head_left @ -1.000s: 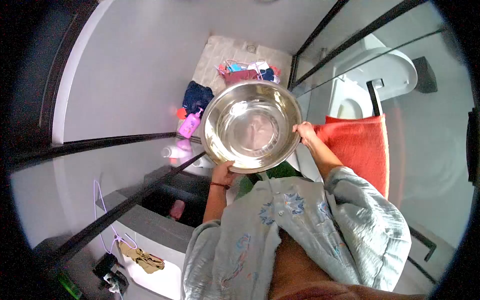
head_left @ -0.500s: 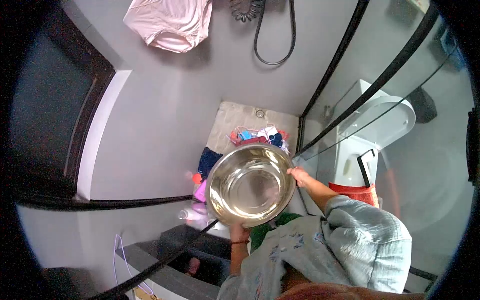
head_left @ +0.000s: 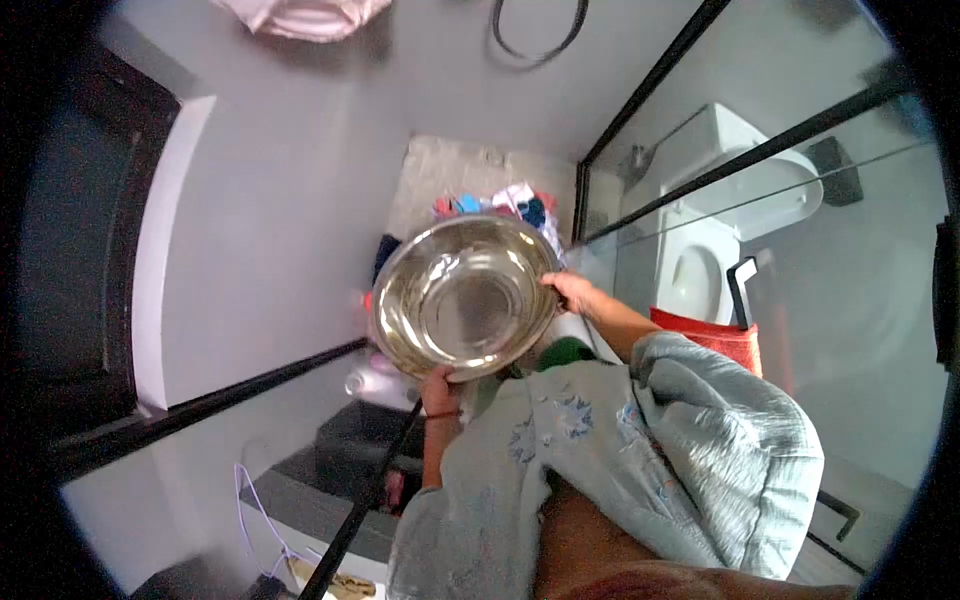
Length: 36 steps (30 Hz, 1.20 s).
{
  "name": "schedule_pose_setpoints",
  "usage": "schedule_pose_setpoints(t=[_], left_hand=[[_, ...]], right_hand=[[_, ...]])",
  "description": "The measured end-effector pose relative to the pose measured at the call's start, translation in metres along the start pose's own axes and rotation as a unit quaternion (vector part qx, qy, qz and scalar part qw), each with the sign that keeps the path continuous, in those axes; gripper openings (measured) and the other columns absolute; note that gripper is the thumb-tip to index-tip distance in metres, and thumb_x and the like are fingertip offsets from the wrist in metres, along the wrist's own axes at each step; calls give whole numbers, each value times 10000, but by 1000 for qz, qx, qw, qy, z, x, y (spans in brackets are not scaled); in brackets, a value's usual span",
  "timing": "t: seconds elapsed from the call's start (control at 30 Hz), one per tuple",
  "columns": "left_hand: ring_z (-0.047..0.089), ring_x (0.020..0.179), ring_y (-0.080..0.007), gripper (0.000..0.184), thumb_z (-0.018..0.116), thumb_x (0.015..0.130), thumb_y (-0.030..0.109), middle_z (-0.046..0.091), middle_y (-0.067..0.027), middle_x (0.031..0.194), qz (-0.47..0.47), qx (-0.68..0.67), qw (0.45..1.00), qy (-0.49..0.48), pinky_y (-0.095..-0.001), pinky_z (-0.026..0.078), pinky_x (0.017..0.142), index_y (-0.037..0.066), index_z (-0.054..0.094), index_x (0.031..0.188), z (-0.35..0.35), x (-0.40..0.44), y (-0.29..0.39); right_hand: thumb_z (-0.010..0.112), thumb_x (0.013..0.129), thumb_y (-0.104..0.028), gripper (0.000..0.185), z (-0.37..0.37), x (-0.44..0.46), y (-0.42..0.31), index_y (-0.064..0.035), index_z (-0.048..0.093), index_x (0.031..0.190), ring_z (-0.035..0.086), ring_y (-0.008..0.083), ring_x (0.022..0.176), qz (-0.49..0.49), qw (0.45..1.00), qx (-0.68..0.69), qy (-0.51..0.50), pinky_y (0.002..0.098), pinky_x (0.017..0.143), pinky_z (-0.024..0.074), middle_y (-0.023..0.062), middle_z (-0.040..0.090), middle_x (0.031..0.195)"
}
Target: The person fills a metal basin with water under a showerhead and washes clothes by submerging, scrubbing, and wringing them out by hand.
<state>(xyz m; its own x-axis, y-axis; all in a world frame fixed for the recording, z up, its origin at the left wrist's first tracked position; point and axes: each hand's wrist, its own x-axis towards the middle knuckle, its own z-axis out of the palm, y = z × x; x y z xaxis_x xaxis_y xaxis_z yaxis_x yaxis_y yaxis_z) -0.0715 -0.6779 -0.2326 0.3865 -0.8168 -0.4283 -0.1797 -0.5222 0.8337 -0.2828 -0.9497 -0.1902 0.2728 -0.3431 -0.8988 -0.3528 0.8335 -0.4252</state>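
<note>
A large, shiny metal basin (head_left: 467,305) is held out in front of me, its hollow facing up toward the camera; I see nothing inside it. My left hand (head_left: 439,390) grips the near left part of the rim, thumb over the edge. On the right side of the rim, my right hand (head_left: 570,290) is closed with the thumb on top and the fingers hidden beneath. Beyond the far rim lies a pile of mixed clothes (head_left: 510,203) on the tiled floor. Dark blue cloth (head_left: 384,256) shows at the basin's left edge.
Black-framed glass panels (head_left: 680,205) stand on the right, with a white toilet (head_left: 697,270) behind them. A red towel (head_left: 712,340) hangs near it. Bottles (head_left: 372,383) stand left of my left hand. A pink garment (head_left: 310,15) hangs on the wall above a tiled floor (head_left: 430,170).
The view has tilted and shifted, so the wall garment and hose sit higher in it. The basin, still in both hands, appears farther up and left and covers more of the dark blue cloth.
</note>
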Motion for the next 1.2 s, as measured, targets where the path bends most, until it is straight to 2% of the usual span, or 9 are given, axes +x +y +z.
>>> schedule_pose_setpoints(t=[0.1,0.2,0.23,0.33,0.53,0.7,0.77,1.03,1.2], left_hand=[[552,825,-295,289,491,688,-4,518,-134,956,-270,-548,787,84,-429,504,641,-26,479,976,-2,11,38],[545,844,-300,309,484,681,-13,516,-131,958,-229,-505,827,90,-441,505,667,-34,470,989,20,16,17],[554,816,-295,305,544,653,48,540,-126,917,-205,-486,844,99,-424,499,665,-15,498,948,22,15,11],[584,721,-278,344,727,575,237,614,-111,791,-160,-454,868,125,-366,479,649,43,585,821,25,25,14],[556,803,-288,222,486,651,2,558,-135,884,-251,-653,692,179,-428,498,728,-52,506,865,19,46,29],[560,831,-278,215,480,672,-3,555,-140,871,-336,-472,781,235,-390,506,738,-59,496,879,31,93,-47],[559,776,-260,130,477,688,1,547,-135,815,-309,-635,671,227,-367,511,725,-55,501,804,36,103,-56],[536,697,-227,59,489,729,35,519,-104,752,-408,-570,628,337,-331,484,647,-24,490,725,38,131,-75],[529,712,-211,64,505,724,74,523,-89,772,-392,-522,690,313,-307,471,651,13,504,741,53,138,-85]], right_hand=[[552,768,-307,376,-2,21,14,-46,510,1036,540,300,887,61,997,44,-25,558,782,403,125,574,960],[522,784,-266,365,-19,54,28,-6,490,1038,499,378,939,74,995,9,-68,569,822,380,197,512,1053],[543,741,-277,268,-20,49,22,-17,568,797,564,236,621,71,994,33,-74,379,526,471,102,580,728],[542,743,-297,302,-28,33,-3,-18,555,860,563,265,656,100,990,58,-83,418,546,473,139,574,815],[527,787,-244,450,-66,100,26,-31,364,1148,491,352,924,121,988,92,27,496,774,441,212,435,1083],[536,789,-233,384,-73,150,64,-45,431,1107,500,327,900,123,977,171,40,463,753,456,191,459,1063],[539,790,-231,361,-85,178,94,-52,453,1091,503,319,893,134,965,227,9,454,748,459,181,468,1055],[603,755,-218,387,-77,314,143,-64,458,1079,452,251,976,-38,980,185,-64,351,831,409,101,456,1085],[666,682,-214,559,-51,330,78,-60,398,1147,308,262,1129,5,938,318,140,387,947,264,97,386,1165]])
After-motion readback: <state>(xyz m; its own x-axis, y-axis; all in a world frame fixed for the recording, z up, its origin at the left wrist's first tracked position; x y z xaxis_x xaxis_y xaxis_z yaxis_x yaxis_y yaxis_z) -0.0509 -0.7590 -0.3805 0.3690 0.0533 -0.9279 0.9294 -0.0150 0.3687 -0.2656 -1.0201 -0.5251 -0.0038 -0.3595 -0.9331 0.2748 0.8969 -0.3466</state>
